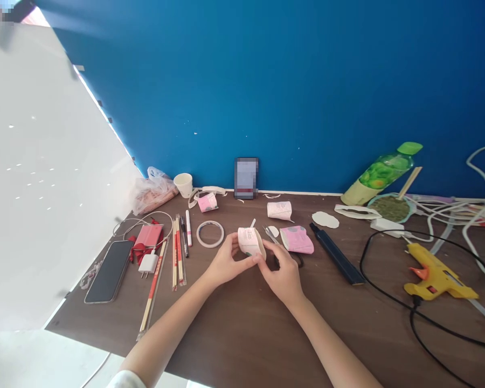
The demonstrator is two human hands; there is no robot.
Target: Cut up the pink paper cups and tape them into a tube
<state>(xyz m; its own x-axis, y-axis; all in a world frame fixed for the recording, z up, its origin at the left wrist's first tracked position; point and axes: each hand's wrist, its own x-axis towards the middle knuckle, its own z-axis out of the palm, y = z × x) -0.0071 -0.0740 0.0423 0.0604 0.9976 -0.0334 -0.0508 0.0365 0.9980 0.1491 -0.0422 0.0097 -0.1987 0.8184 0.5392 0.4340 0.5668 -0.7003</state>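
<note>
While the printed paper cup (247,241) is gripped around its left side by the left hand (231,262), its open rim is held between the fingers and thumb of the right hand (283,272). The cup is held over the middle of the worktop (234,328). Scissors (270,234) are partly hidden by the right hand. A yellow glue gun (438,277) is seen toward the right edge, a phone (109,271) by the left edge.

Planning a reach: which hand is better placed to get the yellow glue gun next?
Probably the right hand: the glue gun lies to its right, farther from the left hand. Both hands touch the paper cup, so the right would release it first.
</note>
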